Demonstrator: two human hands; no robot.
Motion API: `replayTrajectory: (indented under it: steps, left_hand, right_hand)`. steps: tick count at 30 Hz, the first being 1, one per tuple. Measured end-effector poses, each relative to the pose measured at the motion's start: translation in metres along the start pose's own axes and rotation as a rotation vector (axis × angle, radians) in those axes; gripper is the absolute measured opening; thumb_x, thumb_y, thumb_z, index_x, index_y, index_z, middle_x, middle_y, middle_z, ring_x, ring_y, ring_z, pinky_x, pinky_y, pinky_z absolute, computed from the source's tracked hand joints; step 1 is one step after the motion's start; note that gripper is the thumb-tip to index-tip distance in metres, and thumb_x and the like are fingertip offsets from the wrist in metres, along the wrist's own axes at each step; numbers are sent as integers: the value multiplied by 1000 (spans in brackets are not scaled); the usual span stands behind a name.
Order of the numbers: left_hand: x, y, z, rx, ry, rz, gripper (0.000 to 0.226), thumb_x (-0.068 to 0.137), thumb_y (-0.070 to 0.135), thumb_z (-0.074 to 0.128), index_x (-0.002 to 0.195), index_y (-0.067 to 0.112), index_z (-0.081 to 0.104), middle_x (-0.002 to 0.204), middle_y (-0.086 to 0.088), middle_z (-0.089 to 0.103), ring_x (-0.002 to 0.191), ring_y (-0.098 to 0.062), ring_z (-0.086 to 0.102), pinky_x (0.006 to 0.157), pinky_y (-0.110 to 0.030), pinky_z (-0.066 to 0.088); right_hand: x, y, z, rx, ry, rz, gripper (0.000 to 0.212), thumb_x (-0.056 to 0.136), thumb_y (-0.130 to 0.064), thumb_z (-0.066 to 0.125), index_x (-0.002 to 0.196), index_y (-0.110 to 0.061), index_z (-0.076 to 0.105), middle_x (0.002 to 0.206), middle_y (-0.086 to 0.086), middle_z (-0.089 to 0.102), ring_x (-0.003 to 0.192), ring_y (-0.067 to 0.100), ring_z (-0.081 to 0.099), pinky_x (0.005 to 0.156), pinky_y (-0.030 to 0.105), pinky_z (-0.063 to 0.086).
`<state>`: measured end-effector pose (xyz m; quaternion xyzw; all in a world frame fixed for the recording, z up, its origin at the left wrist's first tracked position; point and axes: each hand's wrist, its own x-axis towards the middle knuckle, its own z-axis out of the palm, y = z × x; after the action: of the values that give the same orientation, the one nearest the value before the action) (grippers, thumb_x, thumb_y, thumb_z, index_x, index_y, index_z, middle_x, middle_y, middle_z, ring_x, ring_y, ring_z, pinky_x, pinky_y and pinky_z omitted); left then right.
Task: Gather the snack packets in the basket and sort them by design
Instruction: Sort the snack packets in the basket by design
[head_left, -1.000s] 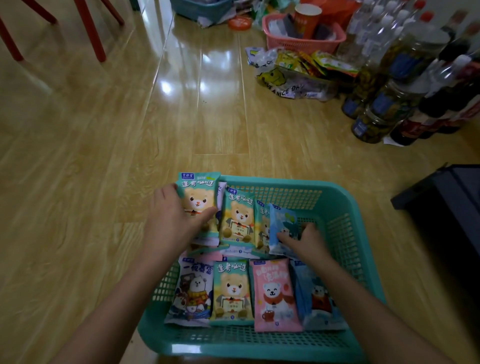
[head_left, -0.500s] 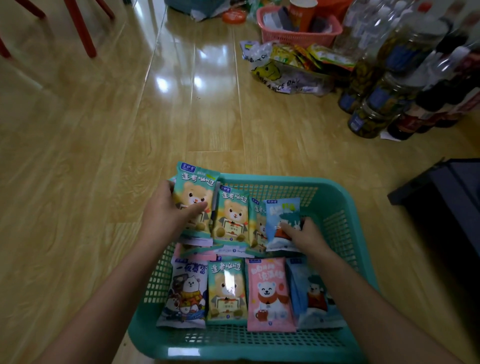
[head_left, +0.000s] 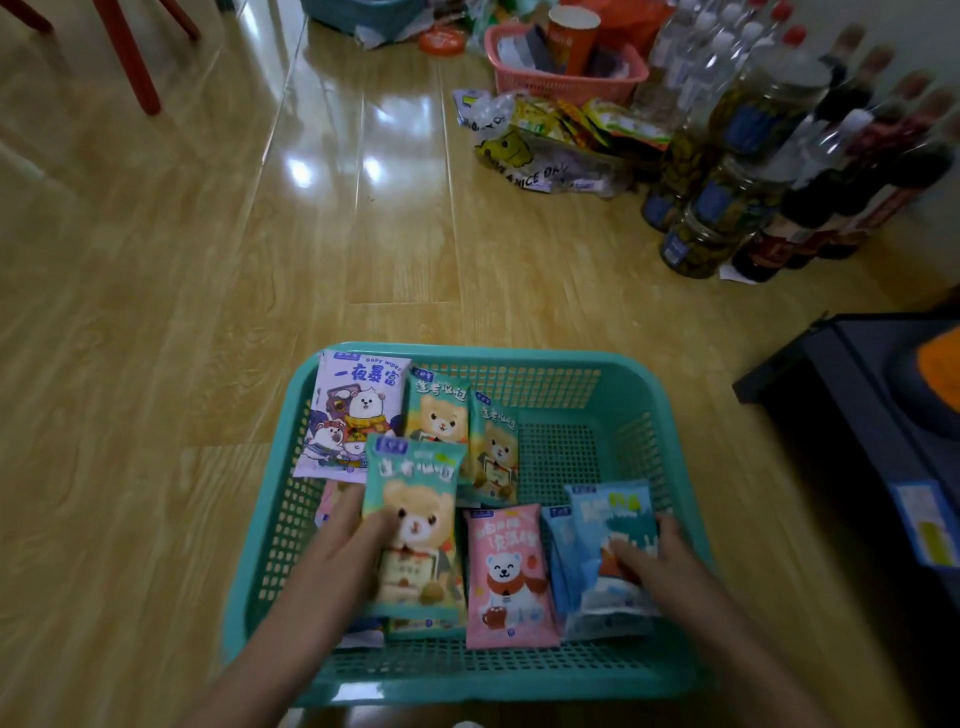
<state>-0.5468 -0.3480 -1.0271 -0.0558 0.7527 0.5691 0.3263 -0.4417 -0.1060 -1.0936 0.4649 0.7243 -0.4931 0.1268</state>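
A teal plastic basket (head_left: 639, 395) sits on the wooden floor in front of me. My left hand (head_left: 343, 561) grips a green bear packet (head_left: 415, 499) over the near left row. My right hand (head_left: 660, 566) holds a blue packet (head_left: 615, 519) on top of another blue one at the near right. A pink bear packet (head_left: 506, 571) lies between them. At the far left leans a lilac packet (head_left: 353, 410), with two more green bear packets (head_left: 441, 410) beside it.
A pink basket (head_left: 561, 78) with a cup, a bag of snacks (head_left: 550, 140), and several jars and bottles (head_left: 753, 171) crowd the far right floor. A dark box (head_left: 872, 415) stands to the right. Red chair legs (head_left: 130, 57) are at the far left.
Both hands moved from the far row to the near row, each carrying its packet. A lilac packet now shows at the far left where the green one was held.
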Motion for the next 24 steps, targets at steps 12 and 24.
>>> replayTrajectory:
  steps: [12,24]
  left_hand:
    - [17,-54,-11,285,-102,-97,31,74,29,68,95,8,60,94,-18,69,89,-37,65,79,-50,51]
    - [28,-39,2,1242,233,431,17,79,34,64,69,21,61,61,2,63,53,-16,56,49,-24,36]
  right_hand:
    - [-29,-9,17,-665,215,-227,78,93,-27,52,148,-11,-1,154,8,19,137,21,29,107,30,33]
    - [14,-81,56,-557,33,-475,36,96,-35,43,124,-13,47,122,4,51,101,15,47,86,30,42]
